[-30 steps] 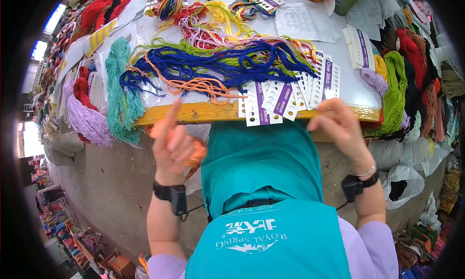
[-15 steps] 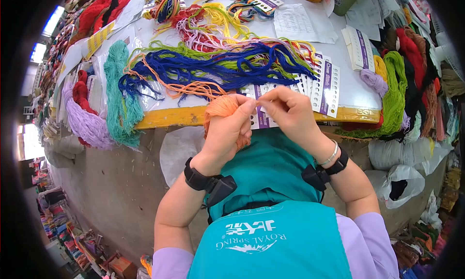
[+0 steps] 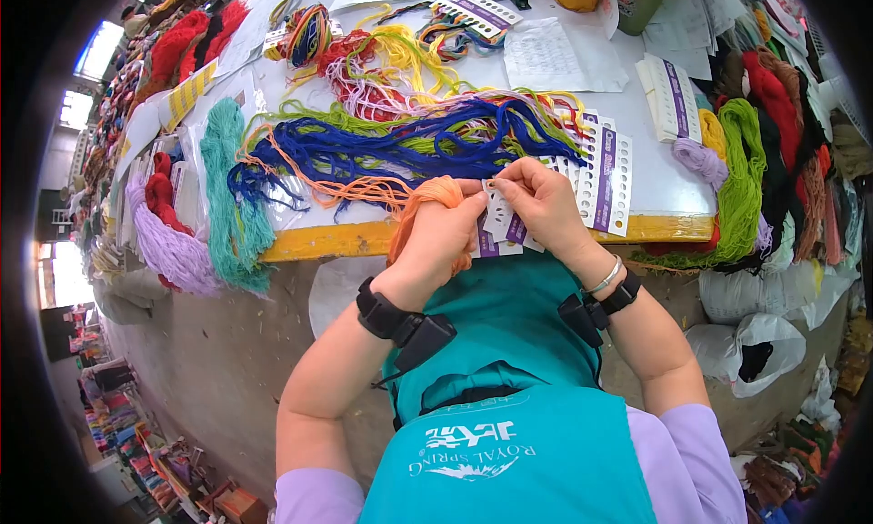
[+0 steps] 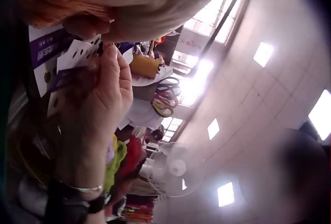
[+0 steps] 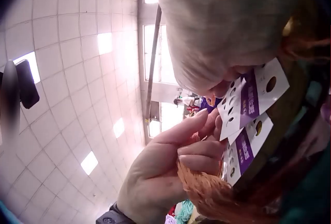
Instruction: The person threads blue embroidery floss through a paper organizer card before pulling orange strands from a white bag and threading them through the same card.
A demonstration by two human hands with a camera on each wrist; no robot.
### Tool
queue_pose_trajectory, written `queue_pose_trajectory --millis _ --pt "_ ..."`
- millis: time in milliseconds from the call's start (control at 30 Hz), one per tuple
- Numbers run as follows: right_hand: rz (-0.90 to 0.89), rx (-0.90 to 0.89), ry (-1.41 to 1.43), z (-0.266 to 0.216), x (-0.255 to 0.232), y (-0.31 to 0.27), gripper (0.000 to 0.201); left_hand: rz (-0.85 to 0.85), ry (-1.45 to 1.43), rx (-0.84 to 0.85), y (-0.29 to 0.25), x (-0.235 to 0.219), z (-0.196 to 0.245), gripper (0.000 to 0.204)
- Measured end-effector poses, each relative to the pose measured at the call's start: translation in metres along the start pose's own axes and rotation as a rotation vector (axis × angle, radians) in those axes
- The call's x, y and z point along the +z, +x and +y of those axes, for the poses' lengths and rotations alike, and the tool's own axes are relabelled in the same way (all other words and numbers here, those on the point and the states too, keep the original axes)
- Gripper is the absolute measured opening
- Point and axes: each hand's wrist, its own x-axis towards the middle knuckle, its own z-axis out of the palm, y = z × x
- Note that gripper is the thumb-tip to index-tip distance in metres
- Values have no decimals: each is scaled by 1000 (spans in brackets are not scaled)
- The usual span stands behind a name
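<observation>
A looped skein of orange thread point(image 3: 424, 206) hangs from my left hand point(image 3: 443, 238), whose fingers curl round it. My right hand point(image 3: 548, 213) pinches the end of a white card with a purple band and punched holes point(image 3: 497, 219). Thumb and fingertips of both hands meet at this card's upper end, close over the table's front edge. In the right wrist view, the held card point(image 5: 261, 94) overlaps a second punched card point(image 5: 249, 150) beneath it. My left fingertips point(image 5: 199, 122) are right at its edge there. Loose orange strands point(image 3: 364, 189) lie just beyond the skein.
Tangled blue thread point(image 3: 391, 147) spreads across the white table point(image 3: 662, 183), with yellow and red thread behind. More punched cards point(image 3: 604, 174) lie right of my hands. Turquoise point(image 3: 232, 179) and lilac skeins hang at the left edge, green ones point(image 3: 747, 160) at the right.
My hands, apart a second ago, have come together above the table edge. The left brought the orange skein inward. A punched card now shows raised in my right hand's pinch.
</observation>
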Motion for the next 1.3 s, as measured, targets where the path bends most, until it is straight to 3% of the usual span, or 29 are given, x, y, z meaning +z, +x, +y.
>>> queue_pose_trajectory --millis 67,367,600,733,900,1100,1300 --pt "-19 -14 -34 -2 -2 -1 13 68 176 115 4 6 -4 13" --pt "-84 -1 -99 -8 -5 -4 12 151 336 230 5 -14 -9 6" --pt "-165 -50 -225 -25 1 -4 11 90 339 133 -6 -19 -7 9" --pt "-157 -82 -288 -19 7 -1 12 66 189 118 -8 -14 -7 10" --pt "-183 23 -218 -22 6 1 11 -2 -32 48 -12 -16 -2 17" --pt "-224 111 -48 -19 3 5 11 -66 53 -31 -2 -21 -1 14" --pt "-221 133 -32 -11 5 7 11 43 299 22 2 -19 -7 11"
